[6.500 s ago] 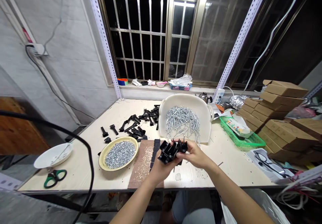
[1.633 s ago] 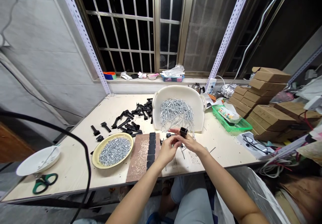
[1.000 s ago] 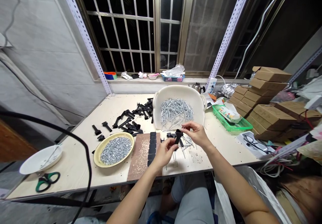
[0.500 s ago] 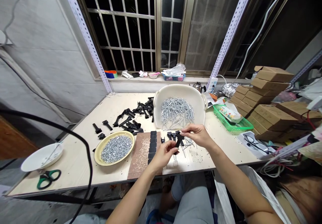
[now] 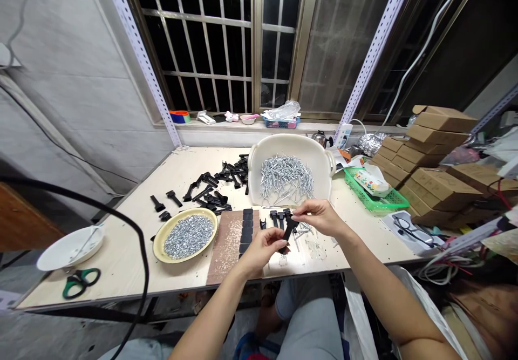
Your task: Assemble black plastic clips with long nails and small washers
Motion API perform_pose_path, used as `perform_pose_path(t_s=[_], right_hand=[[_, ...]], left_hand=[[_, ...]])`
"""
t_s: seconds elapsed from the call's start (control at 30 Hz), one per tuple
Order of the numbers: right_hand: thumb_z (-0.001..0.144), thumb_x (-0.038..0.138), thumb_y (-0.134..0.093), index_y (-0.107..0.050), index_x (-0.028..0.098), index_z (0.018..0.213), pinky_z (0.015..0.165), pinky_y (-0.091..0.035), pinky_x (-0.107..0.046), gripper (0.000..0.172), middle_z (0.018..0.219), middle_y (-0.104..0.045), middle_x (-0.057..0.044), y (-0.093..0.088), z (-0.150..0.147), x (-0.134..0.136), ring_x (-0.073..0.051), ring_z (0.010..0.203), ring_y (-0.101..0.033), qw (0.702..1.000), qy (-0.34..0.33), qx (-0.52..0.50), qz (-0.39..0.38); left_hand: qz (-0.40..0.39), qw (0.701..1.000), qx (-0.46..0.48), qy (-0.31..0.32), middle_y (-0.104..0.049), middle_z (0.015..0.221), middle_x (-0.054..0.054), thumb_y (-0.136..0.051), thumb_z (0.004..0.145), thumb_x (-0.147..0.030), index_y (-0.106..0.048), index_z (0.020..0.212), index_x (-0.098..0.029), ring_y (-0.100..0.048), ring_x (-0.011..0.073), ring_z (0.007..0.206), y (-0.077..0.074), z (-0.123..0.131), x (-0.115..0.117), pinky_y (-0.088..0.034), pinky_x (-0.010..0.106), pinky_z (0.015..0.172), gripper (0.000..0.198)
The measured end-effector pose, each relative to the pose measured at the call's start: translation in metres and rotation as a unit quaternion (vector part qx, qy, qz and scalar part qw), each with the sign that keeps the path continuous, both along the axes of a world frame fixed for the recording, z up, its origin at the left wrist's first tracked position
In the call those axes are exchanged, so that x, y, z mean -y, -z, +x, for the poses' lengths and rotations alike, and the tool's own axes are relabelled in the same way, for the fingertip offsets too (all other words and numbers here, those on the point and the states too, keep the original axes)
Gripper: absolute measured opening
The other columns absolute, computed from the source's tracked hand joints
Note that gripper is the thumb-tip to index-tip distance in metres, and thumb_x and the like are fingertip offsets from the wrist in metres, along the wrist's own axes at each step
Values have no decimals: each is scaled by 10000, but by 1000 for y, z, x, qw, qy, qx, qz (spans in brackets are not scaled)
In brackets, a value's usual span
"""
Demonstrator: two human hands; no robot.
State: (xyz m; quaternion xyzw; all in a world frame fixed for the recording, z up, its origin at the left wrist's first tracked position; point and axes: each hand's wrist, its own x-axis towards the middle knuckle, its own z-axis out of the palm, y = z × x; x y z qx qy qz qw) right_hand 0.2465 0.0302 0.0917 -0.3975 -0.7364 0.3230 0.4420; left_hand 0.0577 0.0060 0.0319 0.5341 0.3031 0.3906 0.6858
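Between both hands is a black plastic part [image 5: 288,229], held at a tilt above the front of the table. My left hand [image 5: 265,249] pinches its lower end, while the fingers of my right hand [image 5: 318,215] close on its upper end. Just behind it lie several similar black parts [image 5: 277,218] in a row. Loose metal pins [image 5: 301,229] are scattered beside my right hand. Left of my left hand, a column of dark rectangular pieces [image 5: 246,230] rests along a brown board [image 5: 224,265]. Whether a pin sits in the held part is too small to tell.
Behind the hands a white basin [image 5: 291,143] holds many metal pins. A yellow bowl [image 5: 158,249] of small metal pieces stands left, with more black parts [image 5: 210,190] behind it. Green-handled scissors [image 5: 81,283] and a white dish [image 5: 52,257] are far left; a green basket [image 5: 378,201] and cardboard boxes [image 5: 441,187] are right.
The view has shifted slightly. Both hands stay on the black part, which keeps nearly the same place and tilt; nothing has been let go.
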Motion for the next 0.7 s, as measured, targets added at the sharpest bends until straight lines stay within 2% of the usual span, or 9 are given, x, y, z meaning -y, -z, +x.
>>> perform_pose_path(t_s=[0.1, 0.2, 0.3, 0.4, 0.43, 0.5, 0.57, 0.6, 0.7], right_hand=[[760, 325, -634, -681, 205, 794, 661, -481, -300, 133, 752, -656, -35, -3, -3, 4, -166, 712, -593, 997, 23, 35, 61], [820, 319, -562, -680, 233, 877, 829, -442, -373, 157, 989, -619, -59, -10, -4, 8, -204, 943, -552, 988, 15, 98, 122], [832, 331, -543, -615, 246, 1054, 906, -397, -415, 248, 1174, -519, -72, -17, -3, 12, -229, 1103, -458, 976, 55, 125, 172], [800, 360, -580, -533, 225, 1163, 925, -377, -435, 390, 1197, -499, -99, -21, -6, 17, -245, 1116, -440, 948, 94, 177, 248], [789, 367, -591, -516, 220, 1177, 939, -361, -442, 422, 1201, -498, -102, -22, -10, 20, -249, 1121, -434, 934, 78, 214, 276], [768, 364, -614, -485, 219, 1199, 989, -297, -460, 472, 1215, -496, -95, -20, -22, 26, -252, 1150, -408, 895, -5, 312, 320], [765, 313, -623, -443, 209, 1233, 1026, -229, -472, 513, 1201, -509, -91, -15, -37, 32, -250, 1159, -402, 844, -94, 408, 335], [779, 263, -606, -415, 200, 1256, 1025, -226, -469, 517, 1166, -529, -94, -11, -44, 34, -243, 1129, -431, 824, -115, 444, 334], [843, 120, -472, -338, 217, 1312, 877, -376, -395, 497, 942, -598, -68, 5, -54, 32, -196, 877, -562, 795, -122, 510, 307]], left_hand=[[-18, 1000, 7, 10, -596, 668, 25, -666, 675, -307, -579, 782, -111, -599, 142, 604, -6, -2, -1, -482, 299, 638, 240], [-25, 1000, 15, 9, -606, 682, 33, -670, 669, -315, -584, 789, -109, -606, 148, 624, -9, -3, -1, -479, 300, 651, 254], [-18, 1000, 9, -3, -600, 703, 27, -667, 673, -292, -592, 794, -110, -603, 140, 639, -10, -5, -1, -469, 286, 663, 231], [0, 1000, -3, -11, -603, 748, 27, -654, 681, -266, -604, 819, -118, -595, 137, 667, -8, -7, -2, -460, 280, 681, 208], [8, 1000, -13, -19, -607, 756, 29, -650, 682, -261, -608, 821, -121, -591, 139, 673, -7, -7, -2, -459, 279, 677, 202], [31, 998, -39, -46, -620, 761, 37, -640, 682, -252, -618, 811, -123, -582, 148, 693, -6, -6, -2, -457, 275, 664, 184], [49, 995, -59, -63, -638, 757, 49, -619, 688, -237, -634, 804, -119, -577, 163, 720, -8, -6, 0, -454, 274, 657, 166], [50, 995, -64, -60, -645, 745, 54, -605, 694, -231, -643, 802, -115, -577, 169, 724, -9, -7, 2, -454, 277, 653, 163], [40, 996, -76, -22, -656, 710, 63, -592, 687, -215, -669, 819, -108, -586, 183, 711, -13, -21, 3, -456, 293, 655, 186]])
